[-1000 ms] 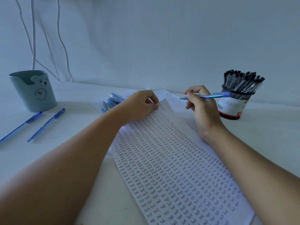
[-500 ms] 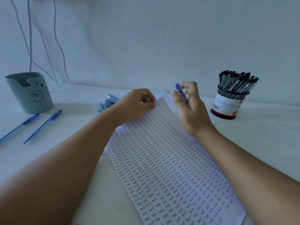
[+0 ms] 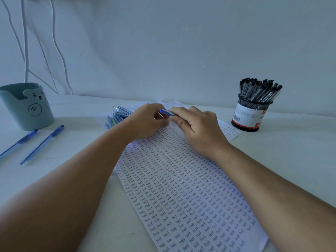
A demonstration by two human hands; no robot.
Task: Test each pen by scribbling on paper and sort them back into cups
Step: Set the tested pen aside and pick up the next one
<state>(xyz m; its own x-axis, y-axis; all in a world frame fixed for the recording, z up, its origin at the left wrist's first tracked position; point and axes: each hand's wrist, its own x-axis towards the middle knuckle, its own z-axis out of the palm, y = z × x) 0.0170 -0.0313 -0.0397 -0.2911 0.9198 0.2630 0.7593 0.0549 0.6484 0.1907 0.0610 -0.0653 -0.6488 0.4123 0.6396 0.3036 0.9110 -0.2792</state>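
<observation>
A blue pen [image 3: 167, 112] is held in the curled fingers of the right hand [image 3: 198, 128], above the far end of the paper [image 3: 181, 188], with its exposed end pointing left. That end is met by the fingertips of the left hand [image 3: 145, 122], whose fingers are curled toward it; whether the pen is actually pinched by them cannot be told. The paper, covered in rows of small handwritten words, is laid on the white table [image 3: 291, 151]. A pile of blue pens [image 3: 118, 115] is seen just beyond the left hand. A mesh cup [image 3: 251, 113] packed with black-capped pens [image 3: 260, 90] stands far right. A green bear cup [image 3: 27, 106] stands far left, with two blue pens [image 3: 41, 144] lying beside it.
</observation>
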